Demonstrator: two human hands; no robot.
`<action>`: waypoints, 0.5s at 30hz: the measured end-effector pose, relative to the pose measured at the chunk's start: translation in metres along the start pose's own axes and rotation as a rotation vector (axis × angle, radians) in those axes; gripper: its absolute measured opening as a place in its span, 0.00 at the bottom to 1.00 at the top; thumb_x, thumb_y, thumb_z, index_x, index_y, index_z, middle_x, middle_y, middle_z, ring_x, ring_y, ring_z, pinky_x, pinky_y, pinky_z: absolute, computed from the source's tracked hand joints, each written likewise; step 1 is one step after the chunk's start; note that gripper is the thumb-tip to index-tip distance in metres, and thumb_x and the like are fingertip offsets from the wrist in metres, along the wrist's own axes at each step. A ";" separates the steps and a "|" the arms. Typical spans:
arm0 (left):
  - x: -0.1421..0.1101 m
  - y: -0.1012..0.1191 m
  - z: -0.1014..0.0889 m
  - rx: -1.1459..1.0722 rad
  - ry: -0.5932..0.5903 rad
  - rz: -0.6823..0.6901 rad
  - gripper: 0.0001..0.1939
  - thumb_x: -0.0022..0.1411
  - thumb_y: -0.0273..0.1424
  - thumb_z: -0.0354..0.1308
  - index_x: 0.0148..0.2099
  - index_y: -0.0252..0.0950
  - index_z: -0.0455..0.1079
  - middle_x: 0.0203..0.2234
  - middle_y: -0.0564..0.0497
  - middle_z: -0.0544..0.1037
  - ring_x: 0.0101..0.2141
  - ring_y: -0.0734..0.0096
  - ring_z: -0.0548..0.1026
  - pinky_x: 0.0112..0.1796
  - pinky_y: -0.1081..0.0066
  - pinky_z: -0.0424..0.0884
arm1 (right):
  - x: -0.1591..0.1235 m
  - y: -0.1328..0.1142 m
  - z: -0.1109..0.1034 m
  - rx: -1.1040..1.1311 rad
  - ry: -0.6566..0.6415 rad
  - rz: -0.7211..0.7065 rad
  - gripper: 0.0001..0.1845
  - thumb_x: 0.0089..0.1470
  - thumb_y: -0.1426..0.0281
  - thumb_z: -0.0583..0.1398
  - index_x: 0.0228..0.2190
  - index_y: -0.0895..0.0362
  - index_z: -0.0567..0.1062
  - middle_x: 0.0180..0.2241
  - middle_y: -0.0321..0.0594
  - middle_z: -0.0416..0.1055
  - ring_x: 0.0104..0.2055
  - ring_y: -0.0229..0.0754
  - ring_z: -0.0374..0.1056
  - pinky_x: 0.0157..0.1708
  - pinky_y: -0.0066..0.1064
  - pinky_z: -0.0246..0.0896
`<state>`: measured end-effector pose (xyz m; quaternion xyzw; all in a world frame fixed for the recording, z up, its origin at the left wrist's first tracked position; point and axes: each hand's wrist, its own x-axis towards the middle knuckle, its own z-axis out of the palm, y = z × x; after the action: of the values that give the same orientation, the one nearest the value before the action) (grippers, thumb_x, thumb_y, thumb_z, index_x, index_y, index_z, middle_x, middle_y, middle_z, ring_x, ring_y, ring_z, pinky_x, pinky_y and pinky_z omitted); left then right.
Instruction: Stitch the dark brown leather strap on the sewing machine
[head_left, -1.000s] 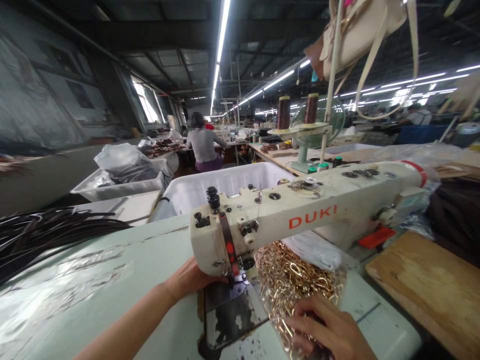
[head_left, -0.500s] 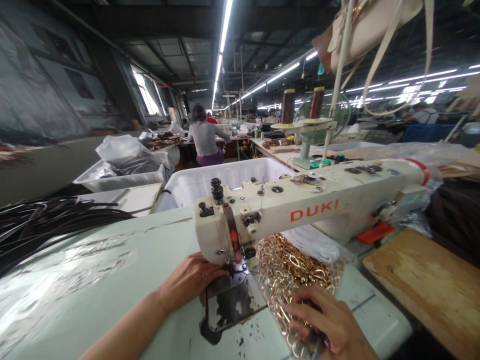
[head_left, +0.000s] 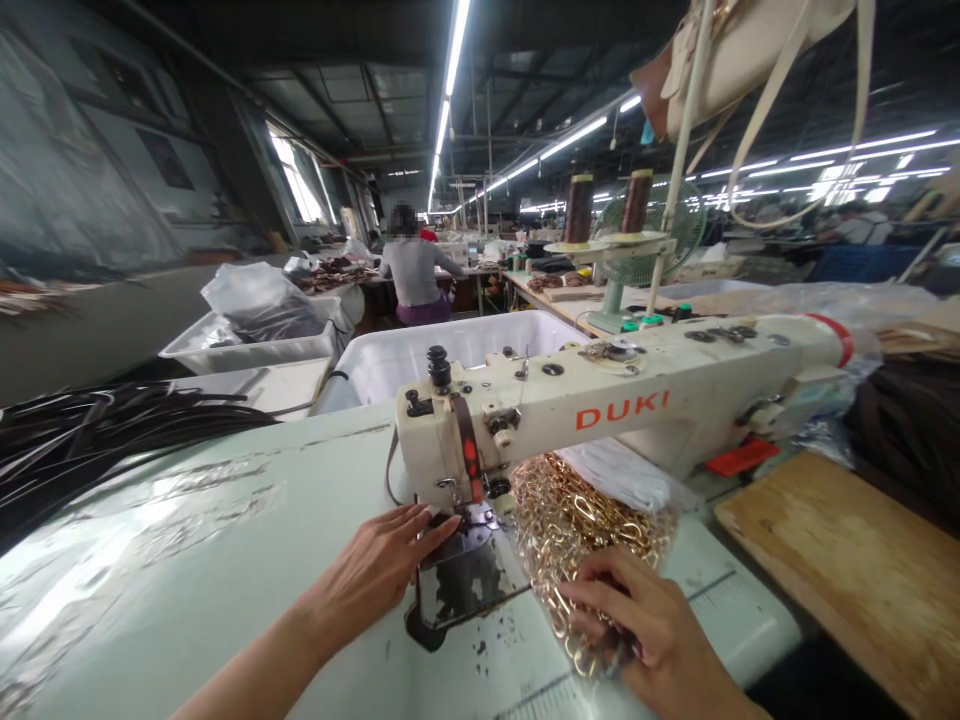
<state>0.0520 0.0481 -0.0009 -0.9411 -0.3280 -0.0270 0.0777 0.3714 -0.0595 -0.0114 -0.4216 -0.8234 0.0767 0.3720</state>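
A cream sewing machine (head_left: 622,400) marked DUKI stands on the pale green table (head_left: 187,540). My left hand (head_left: 382,562) lies flat with fingers stretched toward the needle and the dark metal plate (head_left: 469,585), its fingertips at the plate's edge. My right hand (head_left: 652,625) rests on a clear bag of gold metal rings (head_left: 585,520) under the machine's arm. Its fingers are curled and pinched on something small in the bag that I cannot make out.
A bundle of black straps (head_left: 90,430) lies at the table's left. White bins (head_left: 450,355) stand behind the machine. A wooden board (head_left: 847,570) sits at the right. A fan (head_left: 645,235) and thread cones stand behind. A seated person (head_left: 416,275) works farther back.
My left hand has slid out from under the machine head and flattened by the plate. My right hand has shifted slightly up on the bag. The view moved a little nearer.
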 end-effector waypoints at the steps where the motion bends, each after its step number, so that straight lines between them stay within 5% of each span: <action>1: -0.001 0.005 0.000 0.057 -0.044 -0.030 0.37 0.54 0.13 0.42 0.66 0.39 0.53 0.55 0.42 0.70 0.54 0.57 0.70 0.53 0.54 0.69 | 0.000 0.000 0.000 -0.001 -0.007 0.001 0.12 0.60 0.76 0.57 0.44 0.54 0.73 0.39 0.42 0.67 0.37 0.39 0.67 0.33 0.28 0.65; 4: 0.002 0.022 -0.008 0.159 -0.165 -0.111 0.40 0.50 0.12 0.44 0.66 0.35 0.52 0.55 0.41 0.69 0.54 0.57 0.70 0.53 0.59 0.69 | -0.003 0.002 0.001 -0.012 -0.030 -0.002 0.14 0.60 0.77 0.56 0.46 0.53 0.72 0.40 0.43 0.67 0.39 0.40 0.67 0.36 0.30 0.66; 15: 0.017 0.063 -0.029 0.226 -0.301 -0.285 0.33 0.58 0.13 0.46 0.66 0.28 0.52 0.35 0.38 0.76 0.34 0.56 0.77 0.33 0.60 0.76 | -0.008 0.015 0.006 -0.075 -0.060 -0.058 0.15 0.60 0.75 0.56 0.48 0.51 0.71 0.41 0.43 0.65 0.40 0.39 0.68 0.34 0.27 0.67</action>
<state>0.1047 0.0051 0.0214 -0.8640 -0.4665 0.1396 0.1281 0.3798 -0.0542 -0.0268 -0.4089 -0.8483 0.0476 0.3330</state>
